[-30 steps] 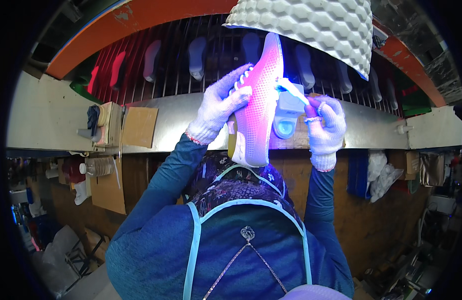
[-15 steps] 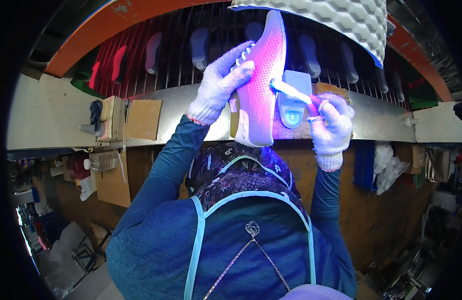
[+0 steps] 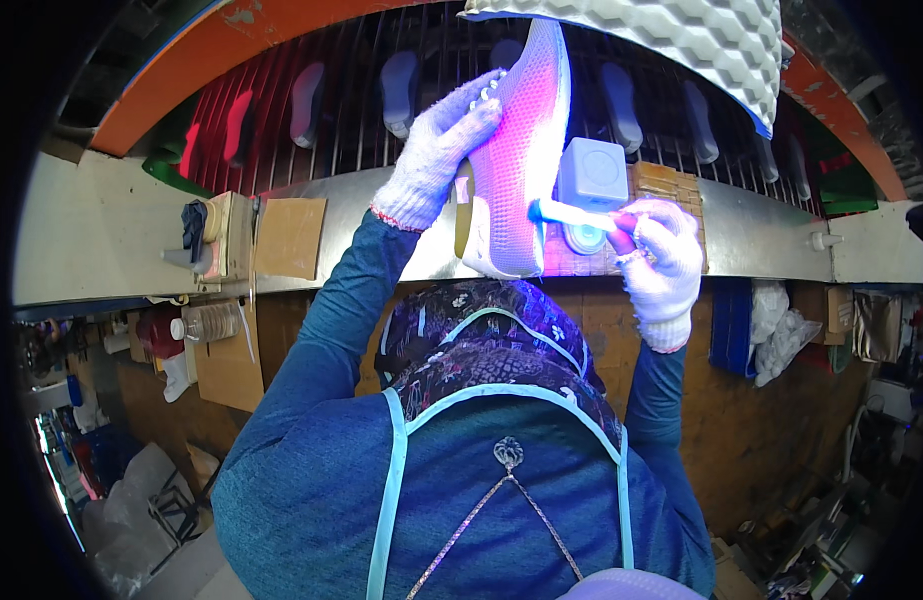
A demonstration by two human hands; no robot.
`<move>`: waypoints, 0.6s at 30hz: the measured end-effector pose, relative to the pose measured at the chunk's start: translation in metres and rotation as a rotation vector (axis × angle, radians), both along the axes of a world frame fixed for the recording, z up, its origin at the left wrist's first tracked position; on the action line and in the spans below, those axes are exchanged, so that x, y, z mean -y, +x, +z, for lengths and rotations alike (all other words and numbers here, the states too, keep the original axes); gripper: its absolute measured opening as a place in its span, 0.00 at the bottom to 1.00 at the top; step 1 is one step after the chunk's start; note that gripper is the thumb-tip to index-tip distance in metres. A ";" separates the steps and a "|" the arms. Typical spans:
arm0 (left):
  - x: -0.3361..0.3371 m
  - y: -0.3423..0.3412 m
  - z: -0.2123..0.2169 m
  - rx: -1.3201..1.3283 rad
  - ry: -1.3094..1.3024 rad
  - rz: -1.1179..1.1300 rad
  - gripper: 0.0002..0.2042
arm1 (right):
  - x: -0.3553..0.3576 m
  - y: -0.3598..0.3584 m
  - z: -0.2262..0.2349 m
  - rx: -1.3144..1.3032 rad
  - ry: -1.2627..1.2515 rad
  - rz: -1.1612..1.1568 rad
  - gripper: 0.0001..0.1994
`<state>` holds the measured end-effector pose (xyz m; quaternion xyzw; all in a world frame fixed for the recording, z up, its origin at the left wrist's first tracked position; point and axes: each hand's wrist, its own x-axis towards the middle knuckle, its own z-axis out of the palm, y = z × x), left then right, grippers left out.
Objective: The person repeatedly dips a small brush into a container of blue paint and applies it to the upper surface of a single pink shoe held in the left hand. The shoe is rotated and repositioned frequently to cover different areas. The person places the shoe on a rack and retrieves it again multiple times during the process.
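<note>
A: Nearest?
B: Blue sleeves and an apron [image 3: 482, 470] with pale straps, rising from the lower edge.

A: Hands?
B: Both in white knit gloves. Left hand [image 3: 437, 165] wrapped around the shoe [image 3: 517, 160], fingers closed over its left side. Right hand [image 3: 662, 255] closed on a small brush [image 3: 572, 213], tip touching the shoe's right edge low down.

A: Where is the shoe?
B: Held up above the bench [image 3: 112, 235], sole side turned away, one end pointing far toward the foam pad [image 3: 682, 30], the other near the body. Lit pink and violet.

A: Source of that light?
B: Probably the grey box lamp [image 3: 594, 180] just right of the shoe, standing on a wooden block [image 3: 672, 190].

A: How far along?
B: Hard to judge. Brush at work on the lower right edge only; no visible coating or mark elsewhere, so likely most of the rim left. No finished shoes in sight to compare.

A: Farther out?
B: Cardboard sheet [image 3: 290, 237] and a small stand [image 3: 207, 240] on the bench at left. Beyond, a barred rack [image 3: 382, 60] carrying dark soles [image 3: 402, 90], under an orange rim [image 3: 212, 50].
</note>
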<state>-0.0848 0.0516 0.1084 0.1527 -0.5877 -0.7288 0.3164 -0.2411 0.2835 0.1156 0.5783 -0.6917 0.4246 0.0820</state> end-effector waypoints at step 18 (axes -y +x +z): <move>-0.013 -0.016 -0.023 0.006 0.333 0.150 0.27 | -0.034 0.010 -0.007 0.794 0.154 -0.085 0.07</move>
